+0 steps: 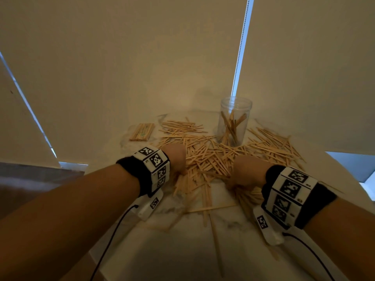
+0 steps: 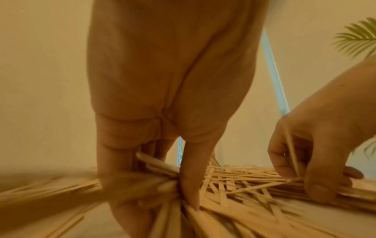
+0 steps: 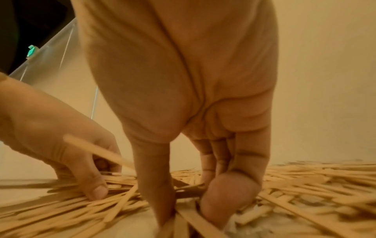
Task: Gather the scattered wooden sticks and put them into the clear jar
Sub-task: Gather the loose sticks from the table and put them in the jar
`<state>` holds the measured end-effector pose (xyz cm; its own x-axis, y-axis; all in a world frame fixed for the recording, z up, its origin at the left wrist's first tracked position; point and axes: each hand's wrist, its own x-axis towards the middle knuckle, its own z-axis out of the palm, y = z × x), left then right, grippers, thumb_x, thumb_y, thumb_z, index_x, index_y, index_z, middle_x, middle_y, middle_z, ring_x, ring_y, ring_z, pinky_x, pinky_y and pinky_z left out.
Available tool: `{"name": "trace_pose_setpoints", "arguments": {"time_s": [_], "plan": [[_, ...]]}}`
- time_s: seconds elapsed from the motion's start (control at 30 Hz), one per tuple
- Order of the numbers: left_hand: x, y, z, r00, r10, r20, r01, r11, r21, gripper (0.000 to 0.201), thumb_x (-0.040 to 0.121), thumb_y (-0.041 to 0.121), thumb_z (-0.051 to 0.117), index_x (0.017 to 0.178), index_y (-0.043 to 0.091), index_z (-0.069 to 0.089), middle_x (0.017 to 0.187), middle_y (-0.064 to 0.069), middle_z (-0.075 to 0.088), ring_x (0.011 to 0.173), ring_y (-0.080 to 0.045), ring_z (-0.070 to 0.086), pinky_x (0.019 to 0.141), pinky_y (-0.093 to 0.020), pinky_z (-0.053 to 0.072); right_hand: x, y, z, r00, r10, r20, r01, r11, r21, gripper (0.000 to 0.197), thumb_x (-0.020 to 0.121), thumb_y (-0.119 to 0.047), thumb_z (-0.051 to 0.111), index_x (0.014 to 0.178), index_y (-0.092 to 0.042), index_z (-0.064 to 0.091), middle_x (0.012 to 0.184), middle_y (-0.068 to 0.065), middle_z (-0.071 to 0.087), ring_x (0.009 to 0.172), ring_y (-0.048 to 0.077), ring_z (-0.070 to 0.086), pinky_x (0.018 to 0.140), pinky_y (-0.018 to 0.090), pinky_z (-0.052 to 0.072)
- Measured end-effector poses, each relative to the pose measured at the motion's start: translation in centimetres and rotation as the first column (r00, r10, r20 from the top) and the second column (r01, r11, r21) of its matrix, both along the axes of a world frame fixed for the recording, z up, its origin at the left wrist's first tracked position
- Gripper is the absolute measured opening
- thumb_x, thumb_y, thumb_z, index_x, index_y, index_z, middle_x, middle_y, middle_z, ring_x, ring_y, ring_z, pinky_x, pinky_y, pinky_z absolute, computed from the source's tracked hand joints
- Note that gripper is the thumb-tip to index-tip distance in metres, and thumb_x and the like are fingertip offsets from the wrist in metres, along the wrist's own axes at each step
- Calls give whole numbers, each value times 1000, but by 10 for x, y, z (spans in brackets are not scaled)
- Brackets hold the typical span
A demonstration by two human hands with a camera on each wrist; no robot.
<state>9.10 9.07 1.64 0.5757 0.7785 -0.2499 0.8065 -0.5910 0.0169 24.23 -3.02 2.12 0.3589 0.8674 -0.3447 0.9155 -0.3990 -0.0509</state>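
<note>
Many thin wooden sticks (image 1: 211,157) lie in a loose heap across the white marble table (image 1: 182,240). The clear jar (image 1: 234,120) stands upright behind the heap with several sticks leaning inside. My left hand (image 1: 178,173) is down on the heap's left side. Its fingers and thumb curl round a bundle of sticks (image 2: 160,167) in the left wrist view. My right hand (image 1: 233,183) is on the heap's near right. It pinches a few sticks (image 3: 183,215) between thumb and fingers against the table. The two hands are a short way apart.
A wrapped pack of sticks (image 1: 142,131) lies at the back left of the table. A few stray sticks (image 1: 216,240) lie nearer to me. Pale blinds (image 1: 142,57) close off the far side right behind the jar. The table's rounded edge (image 1: 345,169) curves off at the right.
</note>
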Motion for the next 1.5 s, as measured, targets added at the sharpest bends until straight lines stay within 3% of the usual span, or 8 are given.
{"name": "trace_pose_setpoints", "arguments": {"time_s": [0.13, 0.43, 0.57, 0.67, 0.97, 1.1, 1.23, 1.5], "plan": [[-3, 4, -3, 1000, 22, 12, -21, 998, -64, 22, 95, 18, 56, 94, 2, 71, 78, -4, 57, 64, -17, 48, 53, -24, 41, 0, -1, -1, 1000, -8, 19, 7, 998, 69, 36, 92, -26, 65, 61, -13, 52, 60, 1, 51, 52, 15, 47, 47, 23, 39], [-10, -6, 1, 958, 162, 238, -84, 948, -308, 37, 103, 7, 31, 77, 3, 57, 65, -8, 41, 51, -16, 36, 47, -23, 36, -8, -6, 5, 999, 30, 27, -31, 999, 33, 35, 97, -23, 54, 64, -12, 50, 60, 1, 47, 50, 14, 41, 45, 22, 34], [-10, -2, -2, 800, 414, 435, -166, 849, -502, 44, 107, 37, 32, 75, 9, 46, 65, -9, 44, 52, -20, 37, 55, -29, 35, -6, -9, 16, 998, -3, -55, 10, 992, 122, 29, 99, -14, 48, 70, -13, 52, 69, 14, 61, 52, 16, 45, 49, 26, 42], [-6, -2, -3, 727, 472, 499, -119, 802, -586, 29, 108, 21, 33, 92, 6, 52, 67, -5, 47, 53, -17, 43, 52, -30, 39, -3, -14, 25, 972, -55, -229, 110, 966, 235, 30, 96, -24, 55, 78, -3, 63, 74, 12, 69, 63, 23, 63, 67, 33, 57], [21, -21, 6, 413, 648, 640, 10, 699, -715, 28, 95, 1, 38, 70, 7, 48, 66, -9, 45, 54, -20, 42, 49, -30, 37, -9, -18, 38, 965, -19, -262, 156, 844, 513, 38, 96, -28, 56, 88, 7, 67, 83, 19, 72, 64, 26, 62, 64, 37, 54], [35, -29, 8, 349, 675, 651, 124, 655, -745, 39, 102, 45, 39, 95, 14, 61, 62, -1, 41, 51, -15, 38, 48, -27, 34, -21, -13, 35, 976, 35, -215, 86, 847, 524, 34, 100, -28, 50, 69, -14, 56, 66, 5, 61, 57, 18, 54, 54, 28, 45], [43, -31, 6, 467, 598, 652, 133, 681, -720, 100, 64, 96, 47, 118, 14, 68, 83, -19, 69, 74, -31, 65, 73, -36, 53, -26, -5, 30, 973, 131, -191, -9, 846, 532, 24, 100, -20, 48, 78, -16, 56, 69, 1, 58, 60, 16, 56, 52, 24, 43], [51, -17, -4, 285, 584, 761, 48, 784, -619, 27, 86, 41, 59, 100, 21, 72, 95, -6, 75, 90, -29, 71, 86, -54, 58, -25, 4, 20, 970, 163, -179, -36, 829, 559, 12, 93, -25, 61, 86, -21, 52, 69, -7, 50, 64, 12, 50, 53, 23, 36]]}}
